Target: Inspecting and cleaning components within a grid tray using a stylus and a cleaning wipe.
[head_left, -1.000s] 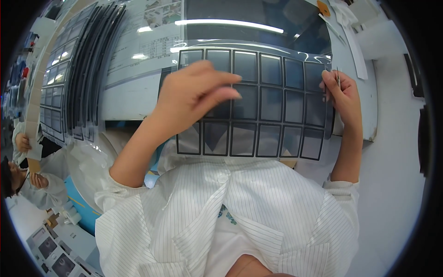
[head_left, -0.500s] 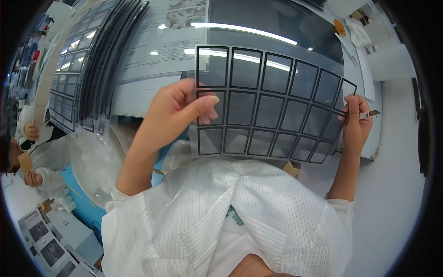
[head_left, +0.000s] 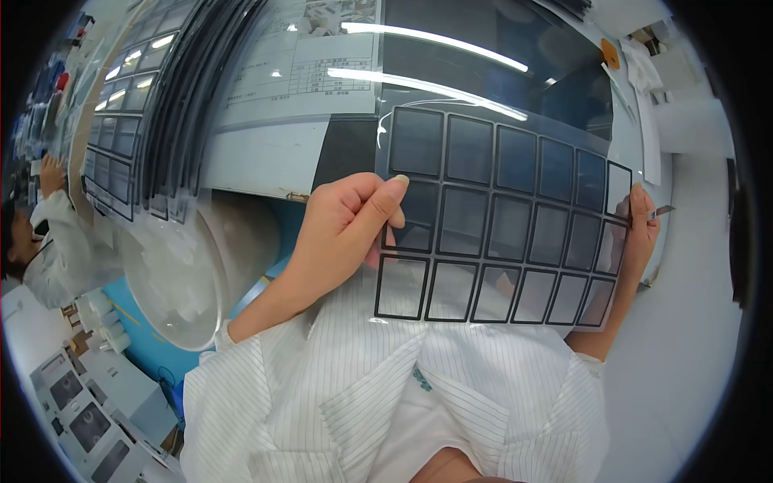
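Spanning both closed grips, gridded clear sheet [head_left: 499, 233], left hand [head_left: 350, 229] pinching its left edge, right hand [head_left: 640, 233] its right.

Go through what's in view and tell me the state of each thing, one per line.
Clear grid sheet: held up, off the table.
Left hand: pinching the sheet's left edge.
Right hand: gripping its right edge, a thin metal tool in it.
Stacked grid sheets: leaning at left, untouched.
White bin: open.
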Demonstrator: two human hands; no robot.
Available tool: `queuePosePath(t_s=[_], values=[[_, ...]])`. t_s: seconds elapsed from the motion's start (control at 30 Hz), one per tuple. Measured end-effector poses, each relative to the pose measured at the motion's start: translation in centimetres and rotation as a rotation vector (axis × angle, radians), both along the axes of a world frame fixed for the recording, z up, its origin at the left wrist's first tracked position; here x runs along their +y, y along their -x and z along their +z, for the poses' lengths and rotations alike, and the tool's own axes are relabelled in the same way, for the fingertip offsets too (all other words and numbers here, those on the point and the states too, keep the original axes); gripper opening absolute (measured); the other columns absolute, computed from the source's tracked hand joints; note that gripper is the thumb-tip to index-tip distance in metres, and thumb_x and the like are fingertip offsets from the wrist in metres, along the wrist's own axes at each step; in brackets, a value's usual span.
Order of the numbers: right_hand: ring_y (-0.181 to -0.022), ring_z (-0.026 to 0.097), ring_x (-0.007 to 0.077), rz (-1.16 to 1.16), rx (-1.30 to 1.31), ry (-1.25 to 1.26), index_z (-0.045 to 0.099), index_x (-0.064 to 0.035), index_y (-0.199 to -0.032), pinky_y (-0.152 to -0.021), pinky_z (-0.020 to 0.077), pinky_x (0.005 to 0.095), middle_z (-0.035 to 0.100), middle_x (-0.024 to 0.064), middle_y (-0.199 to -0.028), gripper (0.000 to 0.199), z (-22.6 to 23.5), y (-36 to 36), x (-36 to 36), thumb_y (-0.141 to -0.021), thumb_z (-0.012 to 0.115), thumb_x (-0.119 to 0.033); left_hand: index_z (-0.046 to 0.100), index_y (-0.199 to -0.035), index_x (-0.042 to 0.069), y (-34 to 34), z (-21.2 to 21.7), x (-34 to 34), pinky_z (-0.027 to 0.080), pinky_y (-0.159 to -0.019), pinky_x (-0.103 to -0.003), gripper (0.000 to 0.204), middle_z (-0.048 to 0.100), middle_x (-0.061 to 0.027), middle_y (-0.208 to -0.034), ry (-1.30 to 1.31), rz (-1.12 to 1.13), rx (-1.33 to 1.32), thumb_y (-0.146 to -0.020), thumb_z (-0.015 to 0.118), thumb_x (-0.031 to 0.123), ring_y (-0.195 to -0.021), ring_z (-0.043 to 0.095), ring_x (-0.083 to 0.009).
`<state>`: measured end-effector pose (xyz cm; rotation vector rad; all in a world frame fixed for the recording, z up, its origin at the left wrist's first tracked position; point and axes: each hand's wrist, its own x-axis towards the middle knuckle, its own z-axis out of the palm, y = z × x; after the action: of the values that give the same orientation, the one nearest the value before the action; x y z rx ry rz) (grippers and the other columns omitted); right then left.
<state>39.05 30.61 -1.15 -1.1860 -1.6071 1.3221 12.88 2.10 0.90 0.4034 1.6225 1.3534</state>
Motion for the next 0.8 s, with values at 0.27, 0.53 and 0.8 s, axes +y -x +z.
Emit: queuePosePath(t_s=[0.27,0.53,0.8], values=[[-0.061,0.034,-0.0004,0.075,0.011,-0.005,0.063,-0.0034,-0.100,-0.054,0.0246,0.0176,0.043,-0.0097,-0.070,0.018,-0.6,0.3,-0.1,-0.096,0.057,-0.020,0.055,-0.068,0.001,3.6,0.7,2.6,0.040,-0.043,-0.021,0.043,0.048,0.0006,-0.055,-0.020,-0.044,0.272,-0.097,0.054,0.032,-0.047,0.048,-0.0051],[-0.054,0.033,-0.0001,0.017,-0.032,-0.047,0.066,-0.0055,-0.098,-0.048,0.0228,0.0189,0.042,-0.0107,-0.064,0.021,-0.4,2.3,-0.4,-0.095,0.057,-0.025,0.056,-0.071,0.003,3.4,-0.4,3.5,0.035,-0.039,-0.019,0.040,0.047,0.0014,-0.053,-0.047,-0.049,0.288,-0.099,0.051,0.031,-0.042,0.045,-0.0040],[-0.050,0.031,-0.0010,0.143,-0.010,-0.062,0.058,-0.0117,-0.074,-0.045,0.0204,0.0194,0.040,-0.0103,-0.059,0.031,0.1,1.4,-0.7,-0.096,0.055,-0.034,0.053,-0.069,0.006,3.2,-1.4,4.0,0.031,-0.037,-0.018,0.041,0.047,0.0012,-0.054,-0.142,0.008,0.436,-0.100,0.047,0.032,-0.040,0.041,-0.0032]])
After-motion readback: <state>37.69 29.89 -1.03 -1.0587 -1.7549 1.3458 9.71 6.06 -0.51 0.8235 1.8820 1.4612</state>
